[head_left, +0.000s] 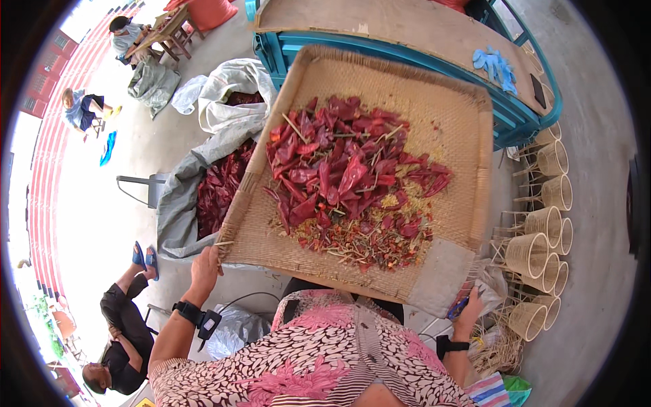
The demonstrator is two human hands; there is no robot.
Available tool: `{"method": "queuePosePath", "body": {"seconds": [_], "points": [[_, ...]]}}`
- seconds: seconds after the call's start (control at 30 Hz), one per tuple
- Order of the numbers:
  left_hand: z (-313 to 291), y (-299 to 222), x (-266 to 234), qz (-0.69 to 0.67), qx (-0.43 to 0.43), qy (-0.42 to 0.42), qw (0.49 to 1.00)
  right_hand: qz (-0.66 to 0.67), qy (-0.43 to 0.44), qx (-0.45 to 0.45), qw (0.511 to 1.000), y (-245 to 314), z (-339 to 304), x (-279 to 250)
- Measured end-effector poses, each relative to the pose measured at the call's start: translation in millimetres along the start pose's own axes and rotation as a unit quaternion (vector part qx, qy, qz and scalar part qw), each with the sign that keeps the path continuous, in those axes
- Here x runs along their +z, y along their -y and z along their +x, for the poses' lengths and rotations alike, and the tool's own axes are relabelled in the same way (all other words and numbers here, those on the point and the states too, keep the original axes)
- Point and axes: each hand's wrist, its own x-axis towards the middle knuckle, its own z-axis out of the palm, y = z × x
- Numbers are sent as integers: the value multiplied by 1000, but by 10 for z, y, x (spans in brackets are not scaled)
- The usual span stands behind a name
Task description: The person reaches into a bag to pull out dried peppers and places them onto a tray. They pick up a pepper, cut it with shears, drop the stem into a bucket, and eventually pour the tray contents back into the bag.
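A large woven winnowing tray (468,149) is held out in front of me, level or nearly so. Dried red chilies (346,163) are heaped in its middle, with yellow seeds around them. Nearer to me lies a band of broken bits and stems (366,247). My left hand (202,273) is closed on the tray's near left corner, the thumb over the rim. My right hand (469,313) holds the near right corner, beside a pale grey patch (444,275); its fingers are partly hidden under the rim.
Left of the tray stand a grey sack (178,197) of chilies and a white sack (217,112). Beyond it is a teal cart (380,46) with blue gloves (495,66) on top. Stacked wicker baskets (527,252) line the right. Several people sit at left.
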Motion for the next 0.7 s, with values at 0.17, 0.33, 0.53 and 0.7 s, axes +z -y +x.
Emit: {"method": "queuePosePath", "body": {"seconds": [0.17,0.33,0.53,0.7], "points": [[641,373,627,217,161,-139,953,-215,26,1,976,-463,570,469],[1044,407,1112,7,-30,13,999,-187,45,-10,981,-1707,1261,68],[1120,723,1333,-5,-28,6,1000,-207,14,-7,978,-1754,1189,162],[1084,836,1494,-5,20,19,1000,-259,-4,-45,965,-1303,932,528]]}}
